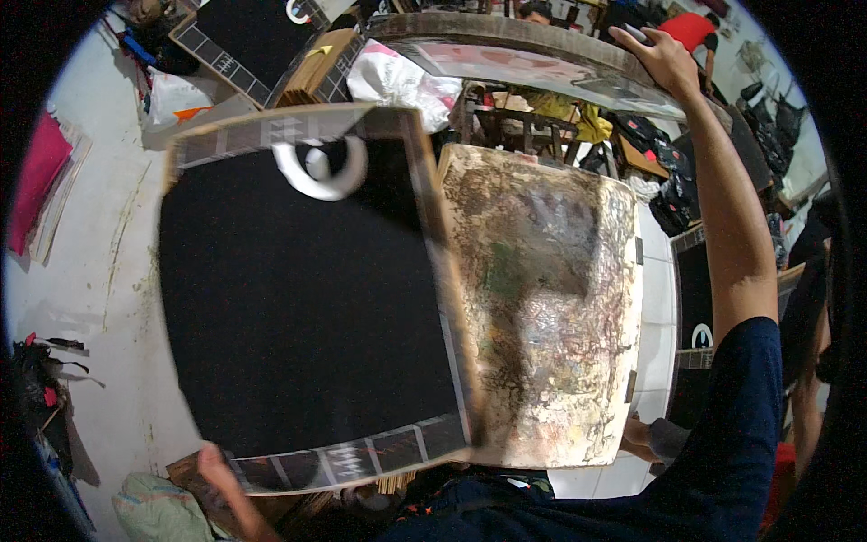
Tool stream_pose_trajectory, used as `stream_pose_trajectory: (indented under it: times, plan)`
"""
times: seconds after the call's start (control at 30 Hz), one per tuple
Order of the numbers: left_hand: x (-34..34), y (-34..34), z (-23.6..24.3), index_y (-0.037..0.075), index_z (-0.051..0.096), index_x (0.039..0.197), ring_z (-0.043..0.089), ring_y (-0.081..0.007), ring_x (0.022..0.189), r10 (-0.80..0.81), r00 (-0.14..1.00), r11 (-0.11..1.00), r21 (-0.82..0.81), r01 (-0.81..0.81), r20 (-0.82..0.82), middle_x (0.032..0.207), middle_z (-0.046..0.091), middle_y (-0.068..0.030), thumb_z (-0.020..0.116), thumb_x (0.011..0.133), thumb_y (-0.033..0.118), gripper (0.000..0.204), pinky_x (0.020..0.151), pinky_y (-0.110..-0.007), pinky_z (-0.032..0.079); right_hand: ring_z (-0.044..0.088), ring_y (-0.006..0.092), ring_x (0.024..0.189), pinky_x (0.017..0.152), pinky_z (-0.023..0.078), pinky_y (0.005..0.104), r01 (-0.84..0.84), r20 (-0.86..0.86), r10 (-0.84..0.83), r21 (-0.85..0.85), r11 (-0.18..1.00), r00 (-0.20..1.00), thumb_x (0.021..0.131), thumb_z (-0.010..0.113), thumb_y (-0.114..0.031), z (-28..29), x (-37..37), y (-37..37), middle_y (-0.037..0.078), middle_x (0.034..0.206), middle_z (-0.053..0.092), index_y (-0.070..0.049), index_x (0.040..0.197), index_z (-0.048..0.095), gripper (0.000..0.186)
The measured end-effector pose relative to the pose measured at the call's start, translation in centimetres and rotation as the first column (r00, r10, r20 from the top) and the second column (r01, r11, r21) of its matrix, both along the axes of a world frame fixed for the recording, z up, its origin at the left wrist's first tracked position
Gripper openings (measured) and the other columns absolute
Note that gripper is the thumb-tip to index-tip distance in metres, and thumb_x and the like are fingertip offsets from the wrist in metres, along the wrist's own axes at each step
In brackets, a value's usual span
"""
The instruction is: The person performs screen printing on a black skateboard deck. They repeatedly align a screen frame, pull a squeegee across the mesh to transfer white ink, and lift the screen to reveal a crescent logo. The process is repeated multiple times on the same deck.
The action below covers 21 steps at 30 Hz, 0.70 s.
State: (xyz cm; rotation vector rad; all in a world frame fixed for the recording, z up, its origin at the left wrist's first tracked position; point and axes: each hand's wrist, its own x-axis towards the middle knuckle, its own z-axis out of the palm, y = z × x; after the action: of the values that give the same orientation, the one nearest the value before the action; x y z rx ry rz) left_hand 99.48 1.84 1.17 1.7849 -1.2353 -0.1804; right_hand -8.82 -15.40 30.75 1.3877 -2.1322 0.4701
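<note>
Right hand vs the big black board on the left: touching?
Apart. Head view: the right hand is up at the raised frame's rim, upper right, with a wide gap across to the black board.

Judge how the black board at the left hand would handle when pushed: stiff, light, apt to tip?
The black board is probably stiff: its face shows no sag or fold. It may be light for its size, as its edges look narrow. With the left fingers at a lower corner, it could tip if nudged.
</note>
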Motion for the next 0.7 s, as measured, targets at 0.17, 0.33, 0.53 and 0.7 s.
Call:
stream_pose_trajectory:
  times: [0.17, 0.33, 0.53, 0.7]
  plan:
    - [-15.8, 1.0, -8.9, -0.001, 0.051, 0.077, 0.04, -0.009, 0.071, -0.3, 0.948, 0.942, 0.125, 0.312, -0.109, 0.071, 0.043, 0.0047, 0.061, 0.105, 0.021, 0.037, 0.06, -0.032, 0.034, 0.071, 0.0389, 0.109, 0.093, 0.055, 0.0532, 0.024, -0.052, -0.023, 0.009, 1.0, 0.998, 0.08, 0.047, -0.093, 0.7, 2.7, 0.7, 0.021, 0.116, 0.074, -0.019, 0.132, 0.071, 0.093]
    - [-26.9, -1.1, -11.5, -0.005, 0.064, 0.095, 0.057, -0.0138, 0.079, -0.366, 0.859, 0.776, 0.393, 0.493, -0.357, 0.083, 0.065, -0.0041, 0.066, 0.103, 0.025, 0.031, 0.072, -0.034, 0.049, 0.073, 0.0372, 0.096, 0.085, 0.055, 0.0473, 0.114, 0.145, -0.102, -0.076, 0.991, 0.984, 0.081, 0.063, -0.079, 1.2, 6.0, 1.8, 0.021, 0.095, 0.076, -0.006, 0.097, 0.079, 0.077]
    - [-35.4, 2.3, -10.9, -0.002, 0.067, 0.108, 0.066, -0.0254, 0.084, -0.518, 0.814, 0.706, 0.407, 0.58, -0.261, 0.093, 0.071, -0.0128, 0.085, 0.085, 0.034, 0.046, 0.079, -0.04, 0.054, 0.073, 0.0364, 0.103, 0.09, 0.055, 0.0466, 0.076, 0.143, -0.063, -0.086, 0.993, 0.988, 0.08, 0.062, -0.08, 1.7, 5.9, 1.7, 0.022, 0.105, 0.076, -0.008, 0.108, 0.079, 0.08]
    - [-37.5, 3.8, -8.6, -0.002, 0.063, 0.111, 0.07, -0.034, 0.089, -0.548, 0.818, 0.672, 0.492, 0.554, -0.174, 0.095, 0.072, -0.0174, 0.089, 0.08, 0.036, 0.056, 0.081, -0.044, 0.054, 0.073, 0.0354, 0.104, 0.091, 0.056, 0.0455, 0.108, 0.151, -0.095, -0.08, 0.991, 0.984, 0.079, 0.063, -0.081, 2.3, 5.3, 1.2, 0.023, 0.106, 0.076, -0.008, 0.107, 0.08, 0.08]
